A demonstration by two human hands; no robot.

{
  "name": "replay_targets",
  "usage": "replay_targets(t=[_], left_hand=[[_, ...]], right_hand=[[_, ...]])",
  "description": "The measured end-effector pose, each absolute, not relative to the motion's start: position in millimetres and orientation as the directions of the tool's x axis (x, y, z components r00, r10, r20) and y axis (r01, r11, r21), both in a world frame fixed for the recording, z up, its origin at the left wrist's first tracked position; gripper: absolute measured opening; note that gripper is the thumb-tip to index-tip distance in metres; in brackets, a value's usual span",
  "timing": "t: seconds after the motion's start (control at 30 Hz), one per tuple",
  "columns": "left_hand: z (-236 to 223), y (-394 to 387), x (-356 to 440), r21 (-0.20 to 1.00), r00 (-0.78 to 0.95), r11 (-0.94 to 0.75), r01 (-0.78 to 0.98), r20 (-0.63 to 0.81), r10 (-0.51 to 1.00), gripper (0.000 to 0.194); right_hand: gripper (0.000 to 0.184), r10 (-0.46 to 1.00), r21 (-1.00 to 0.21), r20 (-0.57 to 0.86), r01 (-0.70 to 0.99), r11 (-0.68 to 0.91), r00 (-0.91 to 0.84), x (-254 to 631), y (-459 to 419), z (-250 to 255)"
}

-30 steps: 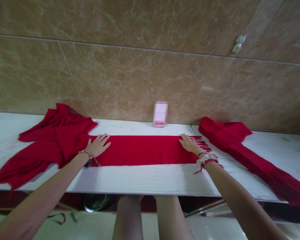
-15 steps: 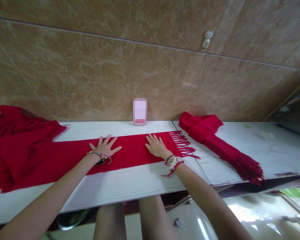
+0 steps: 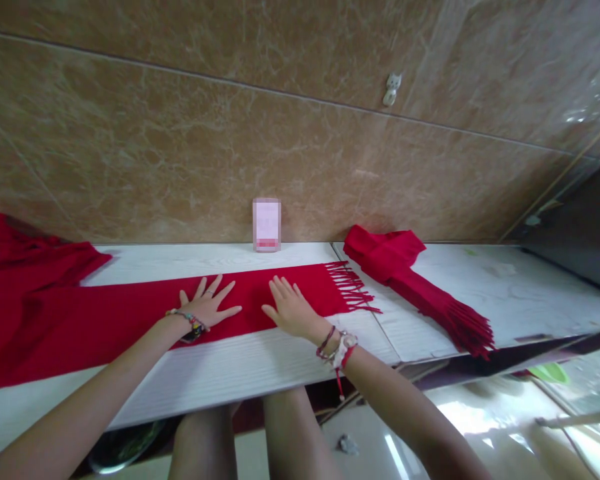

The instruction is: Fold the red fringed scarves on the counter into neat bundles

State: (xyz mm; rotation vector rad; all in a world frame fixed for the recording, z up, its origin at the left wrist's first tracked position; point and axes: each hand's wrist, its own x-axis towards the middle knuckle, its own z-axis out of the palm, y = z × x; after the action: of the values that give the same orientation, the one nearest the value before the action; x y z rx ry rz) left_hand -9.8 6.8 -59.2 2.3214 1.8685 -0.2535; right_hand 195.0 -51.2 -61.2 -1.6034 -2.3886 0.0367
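A long red scarf (image 3: 130,313) lies flat along the white tabletop, its fringed end spread toward the right. My left hand (image 3: 210,307) rests on it with the fingers spread wide. Close by on the right, my right hand (image 3: 291,308) is over the scarf, fingers stretched out and nearly together, gripping nothing. At the far left the scarf's fabric runs into a crumpled red heap (image 3: 30,260). To the right of the fringe lies a second red scarf (image 3: 410,273), folded into a narrow bundle with its tassels near the front edge.
A phone (image 3: 267,225) leans upright against the brown marbled wall (image 3: 180,147). The white tabletop (image 3: 220,363) has a seam between the two scarves. A dark box-like object (image 3: 580,233) stands at the right end. A small cat figure (image 3: 393,89) is stuck on the wall.
My right hand has shifted left along the scarf, nearer to my left hand. My left hand stays almost in place on the fabric. The camera view has turned slightly right.
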Motion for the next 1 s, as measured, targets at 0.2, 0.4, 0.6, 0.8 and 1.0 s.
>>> replay_targets(t=[0.2, 0.4, 0.6, 0.8, 1.0], left_hand=[[-61, 3, -13, 0.011, 0.202, -0.204, 0.979, -0.221, 0.954, 0.071], [-58, 3, -12, 0.024, 0.198, -0.198, 0.980, -0.232, 0.952, 0.072], [-55, 10, 3, 0.023, 0.228, -0.228, 0.973, -0.197, 0.953, 0.072], [-46, 30, 46, 0.052, 0.309, -0.305, 0.951, -0.229, 0.923, 0.071], [-52, 51, 70, 0.078, 0.313, -0.303, 0.950, -0.262, 0.913, 0.072]], right_hand=[[0.053, 0.937, -0.102, 0.135, 0.936, 0.336, -0.322, 206, -63, -73], [0.042, 0.984, 0.072, 0.088, 0.987, 0.146, -0.152, 305, -71, -73], [0.041, 0.988, 0.032, 0.140, 0.998, 0.055, -0.059, 322, -59, -66], [0.049, 0.941, -0.110, 0.221, 0.953, 0.283, -0.254, 270, -30, -60], [0.051, 0.919, -0.137, 0.204, 0.920, 0.367, -0.336, 248, -6, -69]])
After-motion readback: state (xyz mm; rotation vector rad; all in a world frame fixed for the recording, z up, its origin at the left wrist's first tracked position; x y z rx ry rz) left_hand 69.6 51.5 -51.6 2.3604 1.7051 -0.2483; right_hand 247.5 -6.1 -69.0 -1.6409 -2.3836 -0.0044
